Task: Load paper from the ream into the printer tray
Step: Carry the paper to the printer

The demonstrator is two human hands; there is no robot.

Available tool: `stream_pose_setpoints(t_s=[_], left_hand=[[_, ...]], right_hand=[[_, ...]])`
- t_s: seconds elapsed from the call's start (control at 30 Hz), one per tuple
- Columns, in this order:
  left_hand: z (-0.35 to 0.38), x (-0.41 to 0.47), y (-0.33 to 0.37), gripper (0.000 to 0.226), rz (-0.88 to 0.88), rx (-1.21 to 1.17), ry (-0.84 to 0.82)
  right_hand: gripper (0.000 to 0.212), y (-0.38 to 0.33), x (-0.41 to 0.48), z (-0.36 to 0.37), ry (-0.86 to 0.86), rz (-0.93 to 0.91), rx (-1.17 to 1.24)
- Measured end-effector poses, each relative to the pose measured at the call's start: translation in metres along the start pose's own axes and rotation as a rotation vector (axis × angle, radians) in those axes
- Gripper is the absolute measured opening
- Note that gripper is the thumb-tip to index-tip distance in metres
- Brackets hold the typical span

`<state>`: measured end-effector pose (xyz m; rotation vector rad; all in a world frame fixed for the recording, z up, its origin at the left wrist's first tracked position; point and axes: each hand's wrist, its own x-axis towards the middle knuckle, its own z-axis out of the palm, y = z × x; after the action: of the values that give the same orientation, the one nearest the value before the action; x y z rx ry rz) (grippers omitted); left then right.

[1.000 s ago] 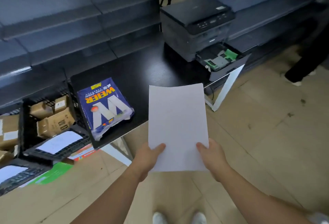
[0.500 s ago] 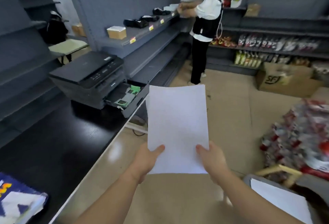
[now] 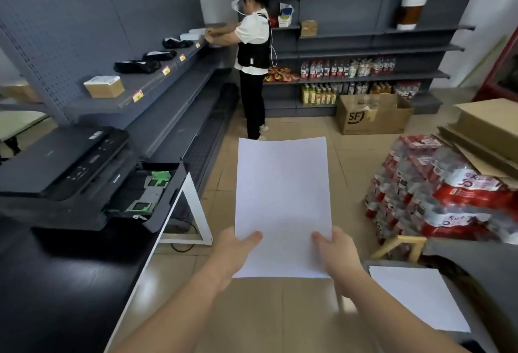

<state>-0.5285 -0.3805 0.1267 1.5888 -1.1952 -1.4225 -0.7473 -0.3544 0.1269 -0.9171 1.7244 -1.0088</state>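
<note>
Both hands gripped the paper (image 3: 282, 207) by its near edge: the left hand (image 3: 235, 251) at the near left corner, the right hand (image 3: 335, 254) at the near right corner, each thumb pressed on top with the other fingers hidden beneath (so clamped on the sheets, though how many could not be told). The paper hung flat over the floor, well apart from the desk (image 3: 70, 282). The printer (image 3: 64, 167) sat toward the desk's far edge, its tray (image 3: 151, 192) pulled open and jutting past the desk's right edge, green guides showing. The ream was out of view.

To do this step well, the paper probably needed to swing left, square up with the tray's walls, and go in level between the guides, its corners kept flat.
</note>
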Motion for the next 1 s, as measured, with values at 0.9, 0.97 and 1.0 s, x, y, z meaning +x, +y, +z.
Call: stream_pose_setpoints(t_s=[0.9, 0.97, 1.0], left_hand=[[0.047, 0.308, 0.142, 0.023, 0.036, -0.087, 0.026], [0.045, 0.337, 0.15, 0.021, 0.036, -0.087, 0.025], [0.043, 0.352, 0.155, 0.02, 0.037, -0.085, 0.022]], right_hand=[[0.012, -0.129, 0.331, 0.004, -0.065, -0.011, 0.025], [0.008, -0.139, 0.357, 0.01, -0.067, -0.007, 0.039], [0.007, -0.145, 0.371, 0.015, -0.067, -0.004, 0.043]])
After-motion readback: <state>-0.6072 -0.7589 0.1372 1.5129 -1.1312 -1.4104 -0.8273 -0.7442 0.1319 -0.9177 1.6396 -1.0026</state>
